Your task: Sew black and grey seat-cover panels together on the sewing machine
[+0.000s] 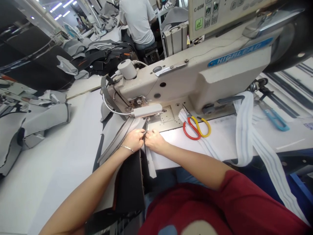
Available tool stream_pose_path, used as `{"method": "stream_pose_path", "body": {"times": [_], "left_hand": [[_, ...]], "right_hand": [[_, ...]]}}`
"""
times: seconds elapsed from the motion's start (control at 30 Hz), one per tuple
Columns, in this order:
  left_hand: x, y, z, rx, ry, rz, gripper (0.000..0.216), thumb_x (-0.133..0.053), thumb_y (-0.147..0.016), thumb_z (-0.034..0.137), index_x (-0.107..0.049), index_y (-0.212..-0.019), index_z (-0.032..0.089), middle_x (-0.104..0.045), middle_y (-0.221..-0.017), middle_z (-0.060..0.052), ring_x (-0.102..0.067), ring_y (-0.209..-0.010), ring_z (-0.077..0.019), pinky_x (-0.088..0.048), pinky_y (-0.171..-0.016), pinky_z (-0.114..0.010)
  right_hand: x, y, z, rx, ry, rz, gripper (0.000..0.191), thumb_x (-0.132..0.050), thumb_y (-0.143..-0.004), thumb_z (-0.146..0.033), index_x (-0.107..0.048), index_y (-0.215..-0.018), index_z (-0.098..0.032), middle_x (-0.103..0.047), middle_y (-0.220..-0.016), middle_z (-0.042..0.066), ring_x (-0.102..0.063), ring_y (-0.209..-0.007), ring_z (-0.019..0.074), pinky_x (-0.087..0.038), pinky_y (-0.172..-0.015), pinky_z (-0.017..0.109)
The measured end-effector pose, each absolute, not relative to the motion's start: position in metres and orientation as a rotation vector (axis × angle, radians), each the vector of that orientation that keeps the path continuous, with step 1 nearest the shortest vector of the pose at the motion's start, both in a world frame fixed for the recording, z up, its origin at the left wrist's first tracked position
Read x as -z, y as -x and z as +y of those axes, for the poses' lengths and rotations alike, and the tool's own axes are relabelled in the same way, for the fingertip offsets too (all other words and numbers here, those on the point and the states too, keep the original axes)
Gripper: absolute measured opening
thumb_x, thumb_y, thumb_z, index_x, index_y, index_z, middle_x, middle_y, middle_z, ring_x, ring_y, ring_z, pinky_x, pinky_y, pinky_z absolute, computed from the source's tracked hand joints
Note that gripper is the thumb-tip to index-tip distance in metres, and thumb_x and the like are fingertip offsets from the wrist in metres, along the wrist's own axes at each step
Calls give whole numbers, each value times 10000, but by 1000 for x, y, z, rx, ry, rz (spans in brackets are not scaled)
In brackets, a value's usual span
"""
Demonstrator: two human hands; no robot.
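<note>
Left hand (134,139) and right hand (154,141) meet, both pinching a grey fabric piece (117,141) just before the sewing machine (195,75) needle. Scissors (195,128) lie just right on the worktop (61,156); a white band (244,133) drapes beyond; a fabric pile (36,120) sits far left.

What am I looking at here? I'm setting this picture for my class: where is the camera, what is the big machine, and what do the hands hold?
The camera sits on the person's head, looking down over their own arms. The big cream body is an industrial sewing machine on a white table. The left hand and right hand meet at its needle area, both pinching a grey and black fabric piece. To the right lie scissors with red and yellow handles, a white ribbed band hanging over the table edge, and blue-handled snips. Grey pieces are piled at far left. Another person sits at the back.
</note>
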State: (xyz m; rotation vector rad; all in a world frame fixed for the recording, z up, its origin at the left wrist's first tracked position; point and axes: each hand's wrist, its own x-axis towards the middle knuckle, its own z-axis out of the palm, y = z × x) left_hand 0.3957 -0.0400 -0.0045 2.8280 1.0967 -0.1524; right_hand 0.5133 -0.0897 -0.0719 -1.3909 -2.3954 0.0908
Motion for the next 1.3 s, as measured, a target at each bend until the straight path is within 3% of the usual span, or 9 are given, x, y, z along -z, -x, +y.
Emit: {"method": "stream_pose_path", "body": {"times": [0.5, 0.6, 0.73, 0.87, 1.0, 1.13, 1.3], "left_hand": [[4, -398, -37, 237, -2760, 1068, 133, -399, -579, 119, -476, -483, 171, -637, -933, -63, -551, -950, -178, -450, -817, -284], [4, -400, -39, 241, -2770, 1081, 142, -390, -589, 125, -507, -520, 167, -641, -827, -57, -573, -843, -176, -457, -751, -276], [1, -398, -43, 252, -2759, 1086, 196, -383, -668, 179, -561, -589, 164, -611, -683, -37, -559, -663, -150, -438, -646, -243], [1, -388, -40, 34, -2672, 1021, 242, -363, -749, 215, -603, -741, 184, -623, -723, -12, -560, -690, -120, -428, -696, -207], [13, -382, -34, -190, -2727, 1250, 270, -394, -733, 203, -559, -935, 134, -591, -861, -71, -546, -799, -154, -435, -749, -247], [24, -385, -32, 56, -2952, 1391, 393, -446, -665, 141, -510, -1052, 155, -454, -1142, -113, -440, -1015, -237, -394, -834, -331], [26, -390, -31, 153, -3029, 1501, 360, -446, -696, 128, -506, -1049, 161, -473, -1128, -107, -429, -999, -245, -392, -803, -349]], "right_hand": [[72, -511, -94, 11, 1398, -2346, 229, -373, -786, -78, -600, -758, -94, -554, -789, 134, -437, -813, 223, -302, -641, 386], [71, -513, -96, 38, 1411, -2312, 229, -371, -785, -78, -596, -743, -89, -536, -792, 129, -443, -799, 226, -324, -613, 376], [77, -517, -90, 45, 1309, -2260, 212, -382, -796, -102, -592, -812, -77, -510, -980, 150, -428, -947, 242, -375, -677, 374], [91, -519, -79, -16, 1145, -2273, 250, -364, -827, -119, -598, -901, -73, -518, -1061, 139, -421, -1041, 192, -352, -887, 344], [98, -520, -72, -2, 1139, -2289, 254, -386, -818, -132, -624, -895, -90, -533, -1093, 127, -436, -1068, 202, -368, -909, 332], [94, -521, -70, 36, 1124, -2361, 232, -427, -793, -130, -649, -824, -68, -547, -1077, 157, -447, -1071, 231, -368, -915, 329], [89, -521, -69, 27, 1161, -2410, 207, -454, -774, -115, -657, -789, -78, -556, -1068, 162, -464, -1054, 229, -379, -897, 333]]}}
